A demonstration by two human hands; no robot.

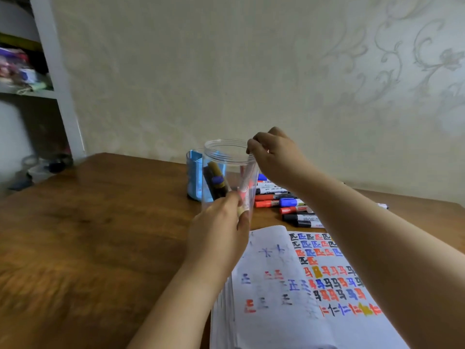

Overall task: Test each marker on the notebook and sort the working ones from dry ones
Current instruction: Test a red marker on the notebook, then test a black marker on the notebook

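Observation:
A clear plastic jar (pixel 224 157) stands near the table's middle, and my left hand (pixel 221 222) grips its lower wall. My right hand (pixel 274 152) is over the jar's rim and pinches the top of a red-capped marker (pixel 245 187) that reaches down inside the jar. Behind it a blue holder (pixel 195 175) contains several dark markers. The open notebook (pixel 284 285) lies in front, covered with red, blue, black and yellow test marks. A pile of loose markers (pixel 284 202) in red, blue and black lies behind the notebook.
The brown wooden table (pixel 100 222) ends against a patterned wall. A white shelf unit (pixel 50 71) with clutter stands at the far left, with small items on a low surface beside it. One more marker (pixel 382 205) lies at the far right.

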